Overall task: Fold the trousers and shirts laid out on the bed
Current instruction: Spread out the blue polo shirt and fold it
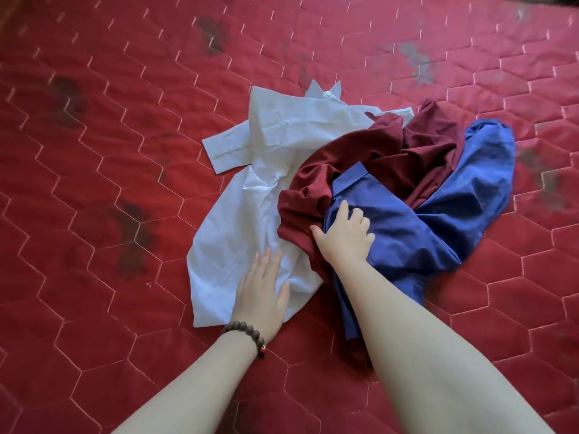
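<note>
A white shirt (272, 170) lies spread and creased on the bed, collar at the far end. Over its right side sits a crumpled dark red garment (360, 155), and a blue shirt (438, 208) is bunched on top of and beside that. My left hand (260, 292), with a bead bracelet on the wrist, lies flat with straight fingers on the white shirt's near hem. My right hand (344, 236) grips the pile where the blue shirt meets the dark red garment, fingers curled into the blue cloth. Whether any garment is trousers cannot be told.
The bed's red quilted cover (125, 120) with a hexagon stitch pattern and dark stains fills the view on all sides of the clothes.
</note>
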Demonstrator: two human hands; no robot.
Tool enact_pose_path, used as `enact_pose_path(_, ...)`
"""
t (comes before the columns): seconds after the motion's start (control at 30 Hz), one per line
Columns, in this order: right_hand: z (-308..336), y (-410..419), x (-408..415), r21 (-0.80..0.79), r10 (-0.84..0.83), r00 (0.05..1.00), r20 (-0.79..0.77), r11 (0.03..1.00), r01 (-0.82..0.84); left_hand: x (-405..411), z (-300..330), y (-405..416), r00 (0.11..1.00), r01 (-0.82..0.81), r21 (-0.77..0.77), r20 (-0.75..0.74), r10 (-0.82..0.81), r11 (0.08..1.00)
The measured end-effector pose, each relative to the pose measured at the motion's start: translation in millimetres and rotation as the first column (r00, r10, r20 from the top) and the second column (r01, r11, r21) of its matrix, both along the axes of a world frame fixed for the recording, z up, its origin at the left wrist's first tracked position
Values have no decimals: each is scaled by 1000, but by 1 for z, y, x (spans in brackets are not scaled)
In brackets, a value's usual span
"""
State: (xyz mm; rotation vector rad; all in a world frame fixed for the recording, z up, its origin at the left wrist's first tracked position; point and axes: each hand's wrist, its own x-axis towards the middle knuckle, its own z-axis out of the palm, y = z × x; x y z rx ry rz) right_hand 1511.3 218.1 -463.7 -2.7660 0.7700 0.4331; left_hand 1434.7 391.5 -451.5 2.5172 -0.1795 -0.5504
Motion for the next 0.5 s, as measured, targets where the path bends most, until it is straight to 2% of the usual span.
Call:
enact_pose_path(0.1,-5,-14,4,23,-59,998,23,998,58,-3,9,0,1000,-2,-32,4,2,999)
enact_pose_path(0.2,6,-27,-4,354,-247,950,191,920,168,0,26,1,1000,-9,-78,-1,9,997)
enact_pose_path(0.33,62,-33,-25,583,-335,870,362,810,69,5,69,-11,999,2,-207,36,6,978)
enact_pose_path(0.4,102,-36,-39,666,-342,856,388,746,-5,10,101,-25,999,-17,-297,40,30,955)
enact_pose_path(0.5,175,-41,-64,793,-359,848,389,599,-111,21,162,-46,996,-72,-444,15,88,893)
